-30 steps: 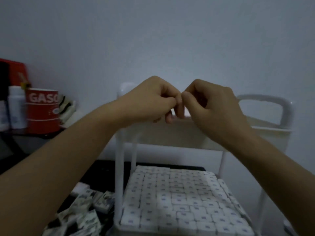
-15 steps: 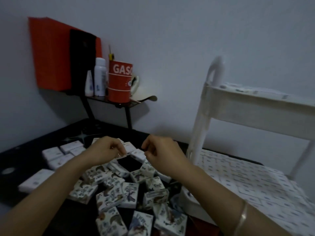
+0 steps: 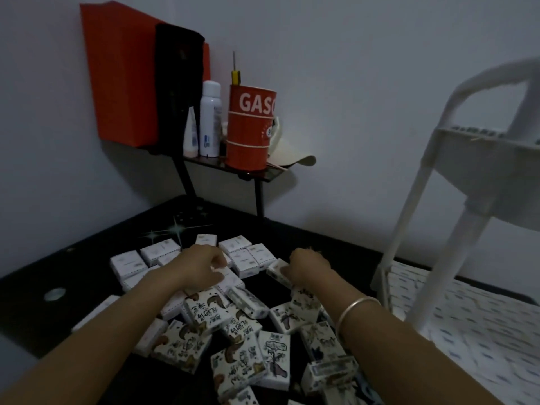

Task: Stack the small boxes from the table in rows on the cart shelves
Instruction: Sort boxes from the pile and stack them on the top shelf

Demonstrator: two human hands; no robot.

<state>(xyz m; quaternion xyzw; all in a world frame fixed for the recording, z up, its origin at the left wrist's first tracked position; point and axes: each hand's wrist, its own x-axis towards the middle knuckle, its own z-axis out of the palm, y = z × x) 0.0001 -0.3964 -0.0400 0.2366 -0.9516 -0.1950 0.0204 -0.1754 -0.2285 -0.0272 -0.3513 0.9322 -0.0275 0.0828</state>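
Observation:
Many small boxes (image 3: 204, 312) lie in a loose heap on the black table (image 3: 35, 267), some printed with drawings, some plain white. My left hand (image 3: 200, 268) is down on the heap's far side, its fingers curled on a white box (image 3: 230, 280). About a hand's width to the right, my right hand (image 3: 309, 268) pinches the end of another small box (image 3: 277, 273). A silver bangle is on that wrist. The white cart (image 3: 415, 206) stands at the right. Its lower shelf (image 3: 473, 331) is packed with rows of boxes, and more show on the top shelf (image 3: 479, 150).
A small black wall shelf (image 3: 257, 171) above the table's far edge carries a red GASO tin (image 3: 251, 130), a white spray bottle (image 3: 210, 118) and a small tube. A red and black holder (image 3: 125, 77) hangs on the wall to its left. The cart's post stands close to my right forearm.
One second ago both hands met at the cart's top shelf. My view has swung left and down since then, and both hands have dropped onto the heap of boxes and closed on two of them.

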